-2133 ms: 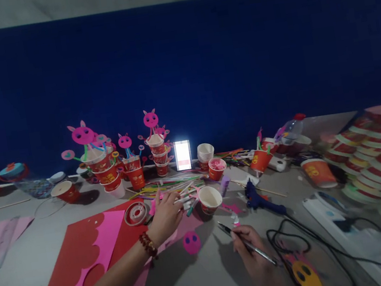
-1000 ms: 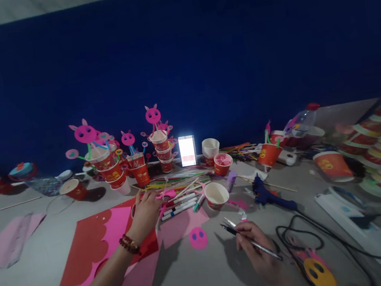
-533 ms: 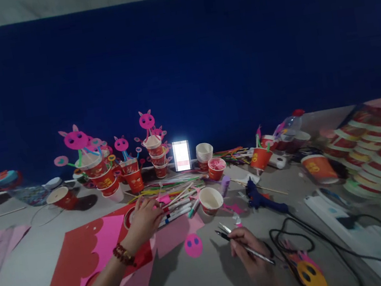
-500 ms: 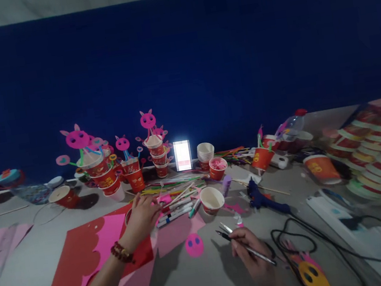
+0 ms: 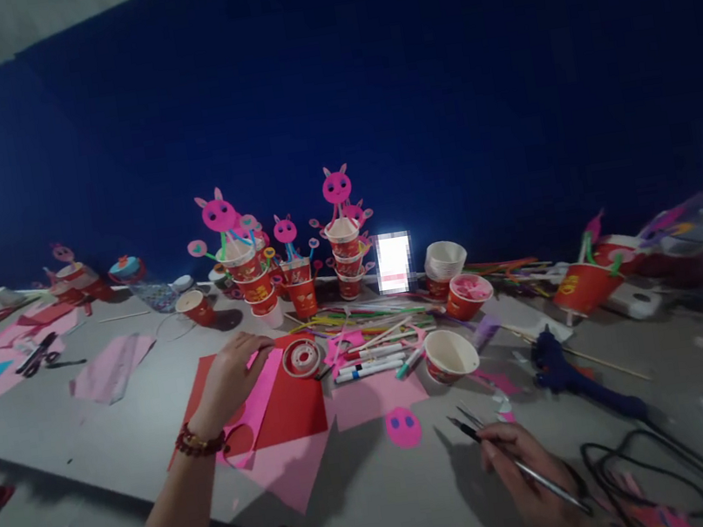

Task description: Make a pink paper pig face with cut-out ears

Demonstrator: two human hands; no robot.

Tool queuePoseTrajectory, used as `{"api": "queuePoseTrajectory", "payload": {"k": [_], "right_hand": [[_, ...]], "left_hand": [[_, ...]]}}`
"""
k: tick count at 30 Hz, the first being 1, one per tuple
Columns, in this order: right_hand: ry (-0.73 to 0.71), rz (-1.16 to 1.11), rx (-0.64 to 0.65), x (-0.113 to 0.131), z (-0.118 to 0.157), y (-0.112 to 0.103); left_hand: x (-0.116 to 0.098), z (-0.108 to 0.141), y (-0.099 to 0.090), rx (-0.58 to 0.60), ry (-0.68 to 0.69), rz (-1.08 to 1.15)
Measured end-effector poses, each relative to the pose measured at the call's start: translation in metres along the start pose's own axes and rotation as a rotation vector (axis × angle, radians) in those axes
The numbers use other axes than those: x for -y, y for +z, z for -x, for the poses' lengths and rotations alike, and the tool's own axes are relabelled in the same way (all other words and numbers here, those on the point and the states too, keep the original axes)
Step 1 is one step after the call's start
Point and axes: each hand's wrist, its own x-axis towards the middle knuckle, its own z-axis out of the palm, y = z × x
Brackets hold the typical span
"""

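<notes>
My left hand (image 5: 240,375), a beaded bracelet at its wrist, is over a bright pink sheet (image 5: 265,404) with cut-out curves. Its bent fingers close at the sheet's upper edge; the thumb is mostly hidden. Beneath lies red paper (image 5: 297,408). Beside them sits a white tape roll (image 5: 301,358). My right hand (image 5: 526,468) is wrapped round a pen (image 5: 549,485), its dark tip pointing up and left. A second pointed silver tip shows beside it; I cannot tell what tool it belongs to. Between the hands lies a pink paper face (image 5: 403,427) with two purple eyes.
Several markers (image 5: 371,368) lie behind the face, near a paper cup (image 5: 451,356). A blue glue gun (image 5: 584,383) with a dark cord is at right. Pink-faced paper-cup figures (image 5: 253,282) stand along the back. A blurred-out bright rectangle (image 5: 395,263) stands among them.
My left hand has moved off the tape roll and markers onto the pink sheet. The view has turned left and tilted. My right hand still holds the pen.
</notes>
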Motion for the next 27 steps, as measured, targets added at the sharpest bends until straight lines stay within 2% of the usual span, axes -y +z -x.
{"api": "queuePoseTrajectory", "payload": {"k": [3,7,11,15,18,21,23,27], "right_hand": [[-0.003,0.003,-0.019,-0.001,0.0,-0.001],[-0.03,-0.007,0.012,-0.003,-0.001,0.0],[-0.052,0.004,0.025,0.0,-0.003,0.0],[-0.04,0.006,0.002,0.006,-0.004,-0.003],[-0.02,-0.013,0.014,0.007,-0.004,-0.003],[-0.016,-0.065,0.026,0.012,-0.002,0.0],[-0.002,-0.13,0.051,0.023,-0.001,0.004],[0.028,-0.31,0.145,0.056,-0.002,0.014]], "left_hand": [[0.001,0.008,0.009,0.026,-0.042,-0.008],[-0.015,0.011,0.046,0.151,0.023,-0.03],[-0.034,0.003,0.08,0.161,0.061,-0.108],[-0.039,-0.003,0.096,0.18,0.064,-0.131],[-0.038,-0.001,0.097,0.17,0.05,-0.136],[-0.046,0.003,0.089,0.157,0.042,-0.12],[-0.063,0.006,0.079,0.183,0.073,-0.057],[-0.114,0.012,0.066,0.32,0.207,0.335]]}}
